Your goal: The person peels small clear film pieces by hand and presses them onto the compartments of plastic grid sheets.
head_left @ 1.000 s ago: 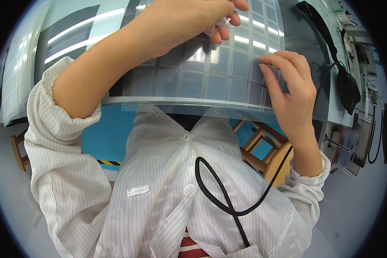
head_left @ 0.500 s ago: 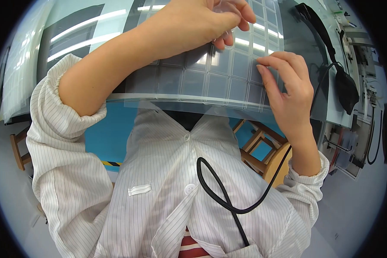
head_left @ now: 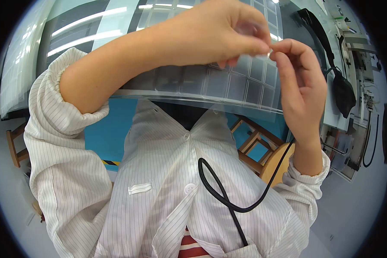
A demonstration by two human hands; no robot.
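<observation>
Over table [head_left: 336, 119] and gridded clear plastic sheet [head_left: 232, 88], pinching in left hand [head_left: 228, 36] what looks like a small transparent piece [head_left: 269, 53], beside right hand's [head_left: 305, 92] fingertips; cannot tell right grip.

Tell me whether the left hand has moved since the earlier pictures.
Yes: judged against the black pouch, the left hand has moved rightward, nearer to it, and is now right beside the right hand.

Left hand [head_left: 234, 32] meets right hand [head_left: 305, 81] above the right side of the gridded plastic sheet [head_left: 234, 86], there on the table [head_left: 335, 118]! Far right, a pouch [head_left: 344, 96]; below the table's edge, right of the torso [head_left: 159, 172], a stool [head_left: 271, 165].
</observation>
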